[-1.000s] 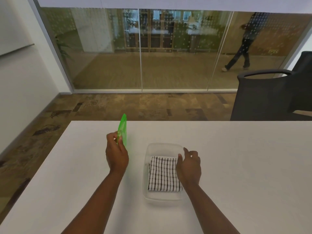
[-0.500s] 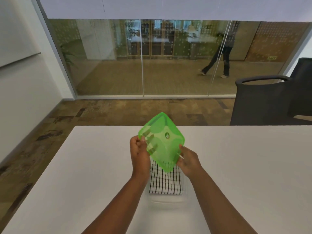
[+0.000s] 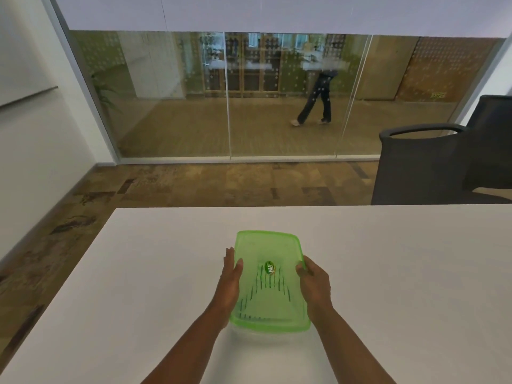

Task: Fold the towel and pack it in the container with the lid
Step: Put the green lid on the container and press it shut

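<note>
Right now I have the green lid [image 3: 270, 281] lying flat over the clear container [image 3: 273, 334], which sits on the white table [image 3: 401, 273] in front of me. My left hand [image 3: 228, 286] lies along the lid's left edge with the fingers stretched straight, the thumb resting on top of the lid. My right hand [image 3: 314, 284] is curled around the right edge, gripping it with the thumb on top. Through the tinted plastic I see the dark stripes of the checked towel [image 3: 266, 297] inside the container. A small oval sticker [image 3: 270, 268] sits near the lid's middle. Beyond the table's far right corner stands a dark chair [image 3: 432, 164].
</note>
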`<state>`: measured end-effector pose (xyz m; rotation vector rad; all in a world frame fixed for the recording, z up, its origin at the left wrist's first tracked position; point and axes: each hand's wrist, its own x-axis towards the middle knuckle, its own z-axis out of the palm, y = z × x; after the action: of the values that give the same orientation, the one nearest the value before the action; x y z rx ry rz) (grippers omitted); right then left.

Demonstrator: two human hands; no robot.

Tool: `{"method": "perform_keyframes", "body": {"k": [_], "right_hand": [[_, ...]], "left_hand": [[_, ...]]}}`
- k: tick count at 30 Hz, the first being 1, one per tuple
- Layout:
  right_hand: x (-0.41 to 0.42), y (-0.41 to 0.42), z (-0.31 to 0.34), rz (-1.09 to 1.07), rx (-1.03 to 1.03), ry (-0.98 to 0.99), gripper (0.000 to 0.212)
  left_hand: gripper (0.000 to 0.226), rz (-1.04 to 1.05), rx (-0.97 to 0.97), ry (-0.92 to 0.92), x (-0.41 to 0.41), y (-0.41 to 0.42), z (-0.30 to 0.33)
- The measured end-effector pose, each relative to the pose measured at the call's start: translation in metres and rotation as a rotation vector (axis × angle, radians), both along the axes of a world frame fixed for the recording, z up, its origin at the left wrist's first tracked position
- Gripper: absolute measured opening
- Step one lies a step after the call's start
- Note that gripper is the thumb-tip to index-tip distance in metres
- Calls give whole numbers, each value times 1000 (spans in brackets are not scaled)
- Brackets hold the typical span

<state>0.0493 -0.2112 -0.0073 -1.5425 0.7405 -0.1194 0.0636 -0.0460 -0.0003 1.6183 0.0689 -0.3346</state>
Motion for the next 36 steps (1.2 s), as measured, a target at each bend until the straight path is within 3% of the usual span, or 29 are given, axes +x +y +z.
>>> {"method": "perform_keyframes", "body": {"k": [4,21,33,36], "right_hand": [[-3,2,-10,35,-75,9,42],[4,5,-34,26,-156,20,44],[9,5,-38,84,-194,121,50],[13,4,-41,128,-228,188,43]], "left_hand": [[51,-9,140,-33,-3,0,-18],[47,73,54,15,6,0,-48],[49,219,90,131,16,-5,-51],[45,295,178,155,20,-7,-49]]}}
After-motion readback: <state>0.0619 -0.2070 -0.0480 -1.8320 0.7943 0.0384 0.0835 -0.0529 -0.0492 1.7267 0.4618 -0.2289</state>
